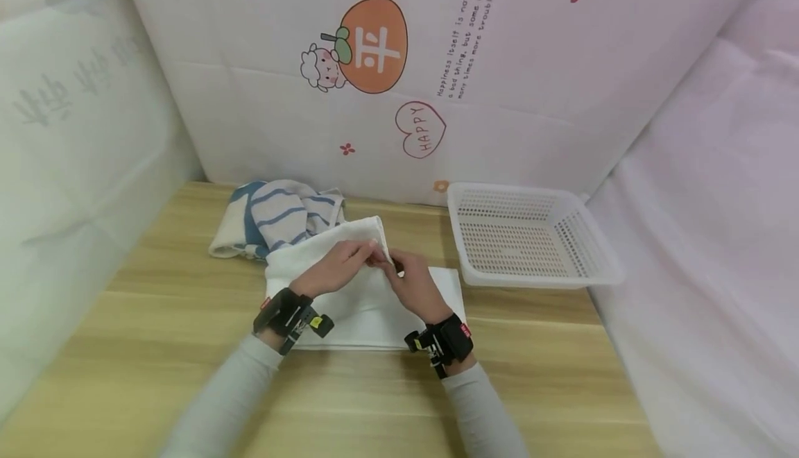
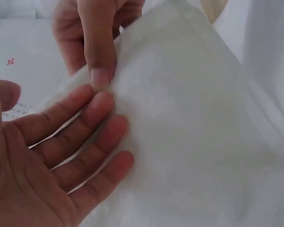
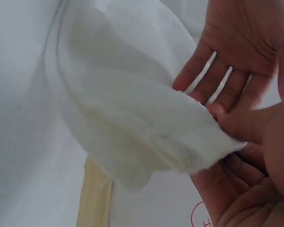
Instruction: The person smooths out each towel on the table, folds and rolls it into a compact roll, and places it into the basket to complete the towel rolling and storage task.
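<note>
A white towel [image 1: 374, 326] lies folded on the wooden table, with one part lifted up toward the back. My right hand [image 1: 419, 288] pinches the edge of this raised part between thumb and fingers. In the left wrist view the right thumb [image 2: 99, 61] presses down on the towel's edge. My left hand [image 1: 333, 268] has its fingers nearly straight, and its fingertips [image 2: 114, 127] touch the towel beside the right thumb. The left thumb stands apart from the cloth. Seen from the right wrist, the raised towel [image 3: 132, 109] hangs in loose folds from the pinched edge.
A crumpled blue-and-white striped towel [image 1: 287, 211] lies at the back left, right behind the white towel. At the back right stands a white plastic basket [image 1: 530, 281]. Printed white sheets [image 1: 512, 146] enclose the wooden table [image 1: 349, 402] at the back and sides.
</note>
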`<state>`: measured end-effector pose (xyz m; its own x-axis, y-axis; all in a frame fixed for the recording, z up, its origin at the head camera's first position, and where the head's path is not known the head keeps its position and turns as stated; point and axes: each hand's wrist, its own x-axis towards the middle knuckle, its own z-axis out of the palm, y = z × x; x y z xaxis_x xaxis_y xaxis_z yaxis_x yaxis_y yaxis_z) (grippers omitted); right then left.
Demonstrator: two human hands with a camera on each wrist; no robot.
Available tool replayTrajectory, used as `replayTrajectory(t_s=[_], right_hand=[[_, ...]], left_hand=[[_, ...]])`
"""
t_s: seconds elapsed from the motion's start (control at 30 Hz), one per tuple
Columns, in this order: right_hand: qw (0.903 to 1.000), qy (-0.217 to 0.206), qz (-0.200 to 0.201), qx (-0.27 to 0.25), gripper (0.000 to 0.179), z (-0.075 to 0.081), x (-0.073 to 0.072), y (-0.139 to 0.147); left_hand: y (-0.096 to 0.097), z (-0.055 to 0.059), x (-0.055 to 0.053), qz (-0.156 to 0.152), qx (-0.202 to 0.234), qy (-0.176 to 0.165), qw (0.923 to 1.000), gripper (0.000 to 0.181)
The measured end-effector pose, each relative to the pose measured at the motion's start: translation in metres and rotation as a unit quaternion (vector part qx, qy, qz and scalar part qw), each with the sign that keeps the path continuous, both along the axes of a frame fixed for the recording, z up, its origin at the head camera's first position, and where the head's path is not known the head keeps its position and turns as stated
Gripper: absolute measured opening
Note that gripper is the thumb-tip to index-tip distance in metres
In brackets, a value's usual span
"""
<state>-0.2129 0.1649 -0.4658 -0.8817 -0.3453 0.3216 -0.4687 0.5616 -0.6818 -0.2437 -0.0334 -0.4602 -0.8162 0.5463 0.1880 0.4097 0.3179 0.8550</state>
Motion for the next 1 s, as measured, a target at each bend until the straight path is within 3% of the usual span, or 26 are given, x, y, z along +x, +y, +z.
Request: replayTrajectory(t_s=[0.17,0.27,0.37,0.53,0.67,0.83,1.0], right_hand=[[0.9995,0.016,-0.026,-0.008,0.017,0.009,0.002,0.01],[0.9986,0.012,-0.041,-0.031,0.02,0.024,0.004,0.014],[0.9973,-0.001,-0.05,-0.054,0.025,0.037,0.006,0.014],[0.995,0.006,-0.079,-0.061,0.03,0.05,0.009,0.017],[0.991,0.047,-0.108,-0.062,0.03,0.057,0.018,0.028],[0.9881,0.055,-0.136,-0.046,0.025,0.043,0.032,0.053],[0.9851,0.005,-0.171,-0.011,0.028,0.001,0.045,0.075]], left_hand=[[-0.017,-0.004,0.004,0.034,-0.02,0.07,0.9967,0.022],[-0.026,-0.005,0.016,0.059,-0.049,0.111,0.9908,0.012],[-0.034,-0.011,0.034,0.072,-0.102,0.149,0.9809,0.025],[-0.043,-0.03,0.06,0.065,-0.185,0.158,0.9679,0.046],[-0.051,-0.044,0.069,0.069,-0.207,0.158,0.9631,0.047],[-0.059,-0.052,0.073,0.064,-0.205,0.152,0.9649,0.044],[-0.062,-0.051,0.075,0.062,-0.177,0.113,0.9758,0.034]])
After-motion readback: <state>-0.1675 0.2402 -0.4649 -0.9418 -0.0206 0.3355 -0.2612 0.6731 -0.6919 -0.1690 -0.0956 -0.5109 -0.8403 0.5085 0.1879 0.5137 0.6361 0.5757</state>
